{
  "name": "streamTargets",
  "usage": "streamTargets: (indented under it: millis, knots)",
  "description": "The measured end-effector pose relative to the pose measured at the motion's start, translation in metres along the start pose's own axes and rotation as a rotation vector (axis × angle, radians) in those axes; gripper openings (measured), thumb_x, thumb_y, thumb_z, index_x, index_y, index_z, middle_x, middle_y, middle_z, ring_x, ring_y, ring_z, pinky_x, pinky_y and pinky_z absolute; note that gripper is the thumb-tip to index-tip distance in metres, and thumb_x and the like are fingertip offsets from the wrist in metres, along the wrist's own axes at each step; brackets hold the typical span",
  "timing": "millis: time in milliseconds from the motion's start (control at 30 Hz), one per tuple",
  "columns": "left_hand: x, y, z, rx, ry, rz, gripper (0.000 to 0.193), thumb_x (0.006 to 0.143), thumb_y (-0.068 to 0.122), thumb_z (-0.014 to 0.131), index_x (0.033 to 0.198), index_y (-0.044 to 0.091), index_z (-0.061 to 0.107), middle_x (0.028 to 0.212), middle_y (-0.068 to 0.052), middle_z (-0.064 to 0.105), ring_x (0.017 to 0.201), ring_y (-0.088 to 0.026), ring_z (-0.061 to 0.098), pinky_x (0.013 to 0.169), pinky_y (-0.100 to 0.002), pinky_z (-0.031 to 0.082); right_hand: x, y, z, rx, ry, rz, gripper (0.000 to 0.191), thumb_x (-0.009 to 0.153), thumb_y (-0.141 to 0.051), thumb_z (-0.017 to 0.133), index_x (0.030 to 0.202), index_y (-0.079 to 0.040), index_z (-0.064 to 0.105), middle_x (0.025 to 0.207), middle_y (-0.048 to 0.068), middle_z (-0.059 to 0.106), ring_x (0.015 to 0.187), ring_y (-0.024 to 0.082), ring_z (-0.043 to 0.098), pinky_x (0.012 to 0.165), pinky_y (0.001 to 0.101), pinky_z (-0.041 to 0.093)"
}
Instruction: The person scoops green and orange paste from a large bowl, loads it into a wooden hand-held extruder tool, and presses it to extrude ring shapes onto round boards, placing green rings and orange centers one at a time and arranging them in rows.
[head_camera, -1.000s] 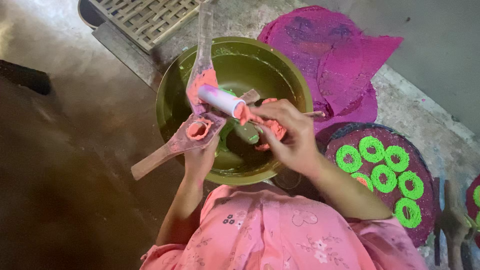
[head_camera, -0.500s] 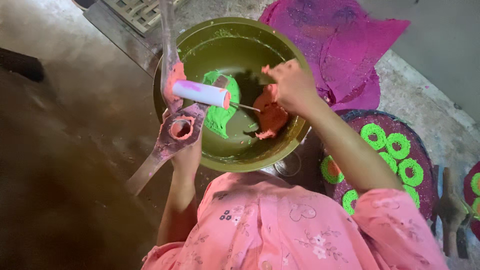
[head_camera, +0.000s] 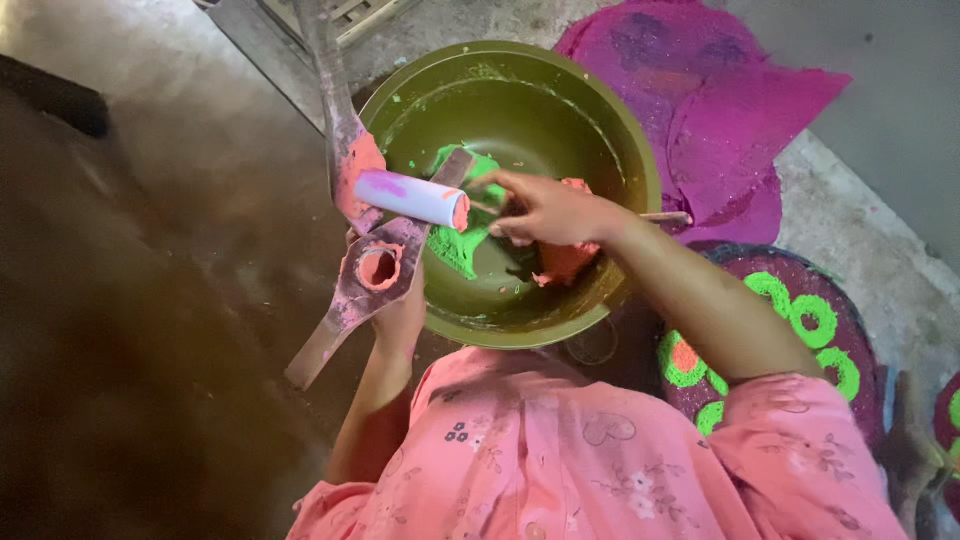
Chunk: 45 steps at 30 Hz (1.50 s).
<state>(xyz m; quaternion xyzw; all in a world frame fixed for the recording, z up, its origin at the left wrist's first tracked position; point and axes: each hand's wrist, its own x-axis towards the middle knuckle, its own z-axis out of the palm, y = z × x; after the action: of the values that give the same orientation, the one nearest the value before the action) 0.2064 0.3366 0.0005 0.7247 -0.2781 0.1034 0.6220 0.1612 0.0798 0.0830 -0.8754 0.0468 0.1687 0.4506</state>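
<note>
1. Nearest, at the bottom of the view, a person in a pink flowered shirt (head_camera: 560, 460) leans over the work, both bare forearms reaching away from the body.
2. To the near right sits a round dark tray (head_camera: 850, 300) carrying bright green rings of dough, one with an orange centre.
3. Left of centre, the left hand (head_camera: 400, 310) is closed around a hinged wooden press (head_camera: 360, 280), pink-stained, with a round hole in its lower arm and a pale cylinder (head_camera: 412, 197) fixed across it. The press is held just outside the bowl's left rim.
4. Compared with half a second ago, the right hand (head_camera: 545, 208) has moved left across the bowl, from the orange dough toward the press.
5. That hand's fingers are now curled together near the cylinder's end; whether they pinch dough cannot be told.
6. In the green bowl (head_camera: 600, 110), the green dough (head_camera: 462, 235) lies just right of the press, and the orange dough (head_camera: 565, 262) lies under the right wrist.
7. Farthest, magenta sheets (head_camera: 720, 110) lie beyond the bowl on the right.
</note>
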Motion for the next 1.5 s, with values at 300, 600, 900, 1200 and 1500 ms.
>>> streamTargets:
  millis: [300, 600, 900, 1200, 1500]
  knots:
    - [-0.008, -0.012, 0.001, 0.161, 0.032, 0.061, 0.009, 0.099, 0.000, 0.065, 0.106, 0.003, 0.061, 0.100, -0.011, 0.063, 0.095, -0.026, 0.061, 0.085, -0.040, 0.047, 0.120, -0.078, 0.001, -0.221, 0.632, -0.387, 0.022, 0.098, -0.013, 0.069, 0.120, -0.012, 0.072, 0.108, 0.018, 0.076, 0.092, 0.034, 0.075, 0.082, 0.0397, 0.057]
    - [-0.015, -0.021, -0.001, 0.187, 0.007, 0.048, 0.014, 0.095, 0.001, 0.060, 0.108, 0.001, 0.061, 0.100, -0.013, 0.064, 0.094, -0.031, 0.061, 0.084, -0.044, 0.047, 0.032, 0.016, -0.024, -0.906, -0.070, 0.212, 0.029, 0.081, -0.030, 0.067, 0.099, -0.008, 0.077, 0.097, 0.017, 0.073, 0.091, 0.035, 0.072, 0.074, 0.0487, 0.059]
    - [-0.007, -0.049, -0.004, -0.119, 0.051, -0.338, 0.003, 0.103, 0.001, 0.061, 0.106, 0.000, 0.062, 0.095, -0.016, 0.063, 0.088, -0.033, 0.060, 0.078, -0.044, 0.047, -0.097, 0.044, -0.004, -1.243, -0.018, 0.147, 0.016, 0.088, -0.013, 0.061, 0.093, -0.004, 0.073, 0.091, 0.016, 0.073, 0.081, 0.031, 0.075, 0.067, 0.0418, 0.060]
    - [-0.024, -0.040, -0.004, -0.006, -0.027, -0.242, 0.014, 0.097, 0.000, 0.065, 0.111, 0.002, 0.062, 0.105, -0.012, 0.066, 0.097, -0.024, 0.064, 0.085, -0.039, 0.052, -0.053, 0.010, -0.020, -1.230, -0.089, 0.131, 0.017, 0.088, -0.018, 0.063, 0.086, -0.009, 0.077, 0.087, 0.013, 0.075, 0.078, 0.031, 0.075, 0.064, 0.0432, 0.060]
    - [-0.065, -0.006, 0.012, -0.033, -0.307, -0.147, 0.021, 0.093, 0.000, 0.071, 0.112, 0.002, 0.063, 0.105, -0.010, 0.067, 0.096, -0.020, 0.066, 0.083, -0.034, 0.053, -0.054, 0.075, 0.023, -1.159, -0.202, 0.173, 0.015, 0.085, -0.018, 0.066, 0.086, -0.009, 0.077, 0.081, 0.010, 0.075, 0.076, 0.028, 0.076, 0.061, 0.0424, 0.061]
